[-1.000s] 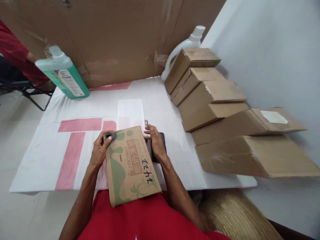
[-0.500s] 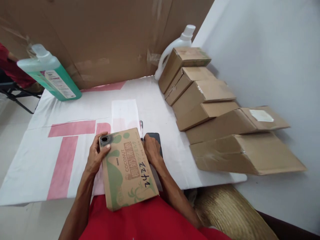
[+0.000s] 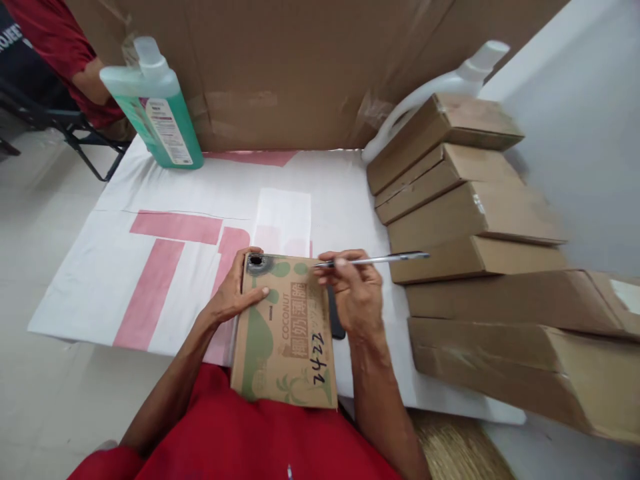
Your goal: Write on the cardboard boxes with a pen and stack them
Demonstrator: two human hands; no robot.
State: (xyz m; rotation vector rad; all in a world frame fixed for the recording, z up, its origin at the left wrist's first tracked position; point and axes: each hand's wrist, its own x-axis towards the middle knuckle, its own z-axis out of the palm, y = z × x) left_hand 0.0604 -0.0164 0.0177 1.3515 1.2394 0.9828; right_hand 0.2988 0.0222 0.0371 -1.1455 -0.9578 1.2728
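A brown cardboard box (image 3: 285,333) printed with green shapes and "COCONUT" leans against my red shirt at the table's front edge. A dark-rimmed hole shows in its upper left corner, and "2422" is handwritten near its right side. My left hand (image 3: 237,287) grips the box by that upper left corner, thumb on the face. In my right hand (image 3: 357,287) is a pen (image 3: 385,259), held sideways with its dark tip at the upper right of the box; I cannot tell if it touches. Partly hidden behind my right wrist, a black phone-like slab (image 3: 337,323) lies on the cloth.
Several cardboard boxes (image 3: 450,257) stand in a row along the right wall, with a white jug (image 3: 425,93) behind them. A green liquid bottle (image 3: 167,123) is at the back left. White paper (image 3: 283,213) lies on the table (image 3: 115,233). Another person's arm (image 3: 93,80) shows far left.
My right hand has picked up the pen from the cloth and brought it to the box's upper right. The box has turned slightly more upright, and the view has shifted.
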